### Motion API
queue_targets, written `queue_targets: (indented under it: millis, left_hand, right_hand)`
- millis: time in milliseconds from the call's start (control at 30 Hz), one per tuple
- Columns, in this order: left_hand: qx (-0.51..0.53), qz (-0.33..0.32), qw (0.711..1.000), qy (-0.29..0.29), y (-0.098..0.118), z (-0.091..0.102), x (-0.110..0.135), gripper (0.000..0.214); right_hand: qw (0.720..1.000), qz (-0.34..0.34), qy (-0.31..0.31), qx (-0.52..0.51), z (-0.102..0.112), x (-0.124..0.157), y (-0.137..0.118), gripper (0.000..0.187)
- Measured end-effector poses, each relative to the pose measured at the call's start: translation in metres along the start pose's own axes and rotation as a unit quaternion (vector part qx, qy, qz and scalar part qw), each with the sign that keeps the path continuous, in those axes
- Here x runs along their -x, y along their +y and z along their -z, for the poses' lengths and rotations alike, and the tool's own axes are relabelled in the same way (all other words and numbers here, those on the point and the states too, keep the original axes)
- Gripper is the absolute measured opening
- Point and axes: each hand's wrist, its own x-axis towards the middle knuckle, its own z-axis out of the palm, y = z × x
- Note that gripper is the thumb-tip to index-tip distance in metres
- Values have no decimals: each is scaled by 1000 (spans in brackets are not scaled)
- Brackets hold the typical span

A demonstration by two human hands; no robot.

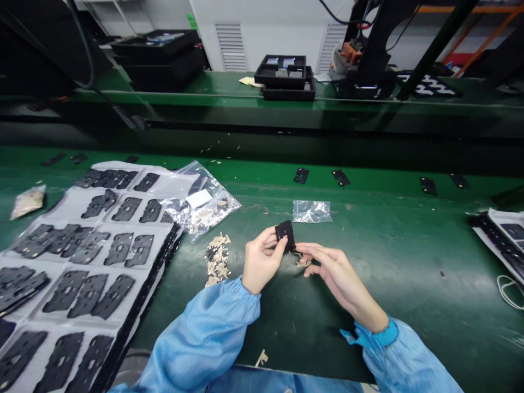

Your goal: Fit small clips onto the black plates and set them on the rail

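My left hand (264,256) grips a thin black plastic plate (285,234) between thumb and fingers, tilted up above the green bench. My right hand (327,267) reaches in from the other side, its fingertips at the plate's lower right edge. Small beige strips (303,263) show at those right fingertips; how many are held is too small to tell. Left of my left hand lies a loose heap of small beige and black strips (218,259). Behind it rests a clear zip bag (200,204) holding similar strips.
At left, a white divided tray (110,262) carries many black plates. A small clear bag (311,211) lies ahead of my hands. Several black plates, one here (301,175), lie along the bench's back. Black trays (284,76) stand on the shelf; another tray (501,234) sits right.
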Motion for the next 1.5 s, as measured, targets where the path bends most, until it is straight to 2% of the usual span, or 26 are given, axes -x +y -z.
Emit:
queue_targets:
  millis: [533, 933, 1233, 1500]
  left_hand:
    - [19, 8, 1000, -16, 2, 1, 0, 30]
    - [53, 33, 997, -38, 7, 2, 0, 30]
    - [90, 103, 988, -77, 11, 4, -2, 38]
    - [107, 123, 980, -117, 15, 5, 0, 35]
  right_hand:
    - [995, -53, -28, -77, 8, -2, 3, 22]
    - [988, -88, -24, -126, 14, -6, 6, 22]
    - [998, -51, -8, -30, 14, -7, 4, 21]
    - [999, -36, 21, 17, 8, -6, 7, 23]
